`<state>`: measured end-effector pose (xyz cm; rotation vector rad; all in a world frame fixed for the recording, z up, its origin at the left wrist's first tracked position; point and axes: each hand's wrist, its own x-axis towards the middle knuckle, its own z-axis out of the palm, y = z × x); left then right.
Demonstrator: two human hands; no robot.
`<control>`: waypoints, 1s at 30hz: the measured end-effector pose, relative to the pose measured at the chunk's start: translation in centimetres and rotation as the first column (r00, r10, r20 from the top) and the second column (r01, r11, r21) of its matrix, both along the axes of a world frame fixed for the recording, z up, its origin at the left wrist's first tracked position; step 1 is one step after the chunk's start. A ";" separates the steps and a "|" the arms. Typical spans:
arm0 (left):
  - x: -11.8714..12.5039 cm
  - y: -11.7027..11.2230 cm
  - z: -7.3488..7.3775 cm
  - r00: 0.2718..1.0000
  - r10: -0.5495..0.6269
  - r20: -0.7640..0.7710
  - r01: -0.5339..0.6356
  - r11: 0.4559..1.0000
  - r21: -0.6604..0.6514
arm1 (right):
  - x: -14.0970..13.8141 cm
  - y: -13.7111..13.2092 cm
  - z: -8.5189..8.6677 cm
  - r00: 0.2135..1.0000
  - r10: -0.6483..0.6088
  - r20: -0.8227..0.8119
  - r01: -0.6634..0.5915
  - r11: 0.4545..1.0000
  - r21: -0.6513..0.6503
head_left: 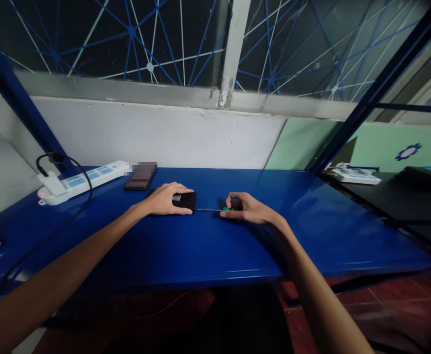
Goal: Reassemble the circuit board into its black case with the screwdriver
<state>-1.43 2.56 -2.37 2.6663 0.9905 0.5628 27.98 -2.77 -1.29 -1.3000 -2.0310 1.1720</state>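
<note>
My left hand (165, 198) lies over a small black box-like device (185, 200) on the blue table (208, 246), its fingers closed around the device's near end. My right hand (245, 207) pinches the green handle of a thin screwdriver (215, 210). The screwdriver's metal shaft lies level and points left, with its tip at the right side of the black device.
A white power strip (80, 181) with a black plug and cable (55, 162) lies at the table's back left. A dark phone (140, 175) rests beside it. A second dark table (403, 201) with white items stands to the right. A white wall runs behind.
</note>
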 end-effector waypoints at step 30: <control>-0.1 0.1 -0.3 0.998 0.038 -0.048 -0.038 0.999 -0.014 | 0.4 0.3 -0.1 0.986 -0.033 0.161 0.015 0.993 0.113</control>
